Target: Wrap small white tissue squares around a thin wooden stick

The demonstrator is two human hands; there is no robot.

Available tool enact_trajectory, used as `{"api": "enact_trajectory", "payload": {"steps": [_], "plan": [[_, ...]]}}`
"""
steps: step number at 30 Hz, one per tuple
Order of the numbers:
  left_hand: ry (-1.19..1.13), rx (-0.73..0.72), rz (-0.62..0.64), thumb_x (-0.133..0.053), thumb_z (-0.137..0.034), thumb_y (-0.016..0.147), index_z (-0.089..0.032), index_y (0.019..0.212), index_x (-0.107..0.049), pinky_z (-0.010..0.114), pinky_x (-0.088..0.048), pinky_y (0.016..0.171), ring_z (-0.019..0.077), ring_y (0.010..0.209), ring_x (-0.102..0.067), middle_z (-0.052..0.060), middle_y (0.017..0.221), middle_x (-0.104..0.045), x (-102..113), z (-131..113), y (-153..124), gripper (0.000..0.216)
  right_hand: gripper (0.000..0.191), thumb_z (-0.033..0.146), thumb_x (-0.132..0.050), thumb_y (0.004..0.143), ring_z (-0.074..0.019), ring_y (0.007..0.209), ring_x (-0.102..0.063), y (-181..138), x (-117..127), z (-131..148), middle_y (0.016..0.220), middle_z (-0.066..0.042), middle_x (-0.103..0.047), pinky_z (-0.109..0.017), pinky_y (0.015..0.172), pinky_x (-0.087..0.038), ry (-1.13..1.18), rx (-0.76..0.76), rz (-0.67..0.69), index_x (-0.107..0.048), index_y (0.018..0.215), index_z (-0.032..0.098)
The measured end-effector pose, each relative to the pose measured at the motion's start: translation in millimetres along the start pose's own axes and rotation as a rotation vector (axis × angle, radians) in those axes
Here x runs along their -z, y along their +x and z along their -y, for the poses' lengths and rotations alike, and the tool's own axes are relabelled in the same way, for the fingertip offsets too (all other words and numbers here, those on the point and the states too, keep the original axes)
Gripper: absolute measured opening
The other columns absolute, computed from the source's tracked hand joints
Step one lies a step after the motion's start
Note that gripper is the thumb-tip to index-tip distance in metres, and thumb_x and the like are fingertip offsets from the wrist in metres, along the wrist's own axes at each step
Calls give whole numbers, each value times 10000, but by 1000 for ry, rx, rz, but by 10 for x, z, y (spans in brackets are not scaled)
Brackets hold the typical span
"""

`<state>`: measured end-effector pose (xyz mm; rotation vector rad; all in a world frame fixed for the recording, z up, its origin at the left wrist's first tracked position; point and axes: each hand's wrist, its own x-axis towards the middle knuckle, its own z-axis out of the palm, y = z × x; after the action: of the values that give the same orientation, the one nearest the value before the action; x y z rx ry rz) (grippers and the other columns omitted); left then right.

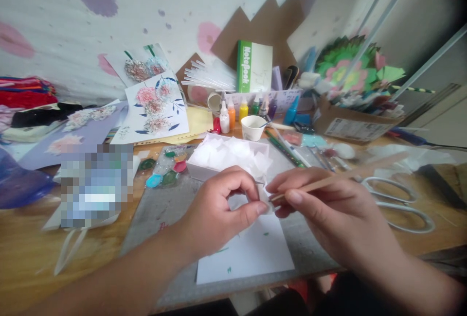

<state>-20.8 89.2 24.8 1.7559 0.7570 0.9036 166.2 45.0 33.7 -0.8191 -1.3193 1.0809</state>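
Note:
My left hand (217, 209) pinches a small white piece (264, 199), thin like tissue paper, between thumb and fingertips. My right hand (337, 209) grips a thin wooden stick (341, 177); its near tip meets the white piece, and its far end is blurred toward the upper right. Both hands are raised over a white sheet of paper (251, 253) with a few green marks, lying on a grey cutting mat (146, 228). Just behind my hands stands a shallow box (202, 172) filled with crumpled white tissue pieces (233, 153).
White-handled scissors (404, 216) lie right of my right hand. Behind the box are a paper cup (252, 129), several paint bottles (243, 111) and a green notebook (243, 68). Left are painted paint caps (170, 177), flower pictures (153, 102) and a pixelated object (95, 187).

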Motion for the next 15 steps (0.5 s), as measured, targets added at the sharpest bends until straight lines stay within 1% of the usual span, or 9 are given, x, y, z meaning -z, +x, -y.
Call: {"api": "enact_trajectory", "payload": {"steps": [3, 5, 8, 10, 13, 15], "plan": [[-5, -2, 5, -679, -158, 803, -183, 729, -586, 298, -472, 734, 152, 782, -597, 0, 801, -608, 4, 2, 10, 121, 130, 164, -712, 852, -124, 755, -694, 9, 7, -5, 836, -9, -729, -190, 620, -626, -7, 21, 12, -794, 818, 259], [-3, 7, 11, -677, -156, 804, -182, 730, -589, 300, -474, 734, 153, 780, -600, 1, 798, -611, 3, 5, 16, 118, 137, 152, -709, 853, -128, 791, -699, 18, 11, -1, 824, -8, -732, -189, 660, -618, -24, 40, 18, -794, 831, 257], [4, 13, 9, -680, -154, 798, -181, 730, -588, 305, -476, 738, 157, 783, -602, 4, 799, -613, -2, 9, 19, 118, 154, 118, -704, 847, -132, 851, -705, 31, 14, 18, 779, -15, -731, -177, 744, -595, -73, 64, 27, -800, 793, 227], [5, 11, 5, -677, -151, 796, -181, 730, -587, 308, -477, 743, 159, 786, -603, 6, 801, -613, -5, 11, 19, 116, 161, 101, -702, 842, -133, 865, -707, 38, 12, 30, 769, -18, -730, -175, 769, -586, -87, 64, 34, -802, 785, 213], [6, 6, 0, -673, -145, 794, -181, 730, -585, 303, -476, 740, 157, 785, -600, 5, 802, -607, -6, 10, 19, 115, 171, 93, -698, 839, -130, 841, -706, 45, 8, 36, 768, -18, -729, -176, 755, -584, -92, 56, 42, -802, 772, 211], [5, 4, -1, -670, -142, 794, -181, 725, -584, 297, -473, 732, 152, 775, -595, 2, 791, -602, -3, 4, 18, 118, 179, 101, -691, 848, -121, 795, -701, 44, 7, 31, 787, -13, -732, -175, 703, -589, -83, 46, 46, -799, 771, 221]]}}
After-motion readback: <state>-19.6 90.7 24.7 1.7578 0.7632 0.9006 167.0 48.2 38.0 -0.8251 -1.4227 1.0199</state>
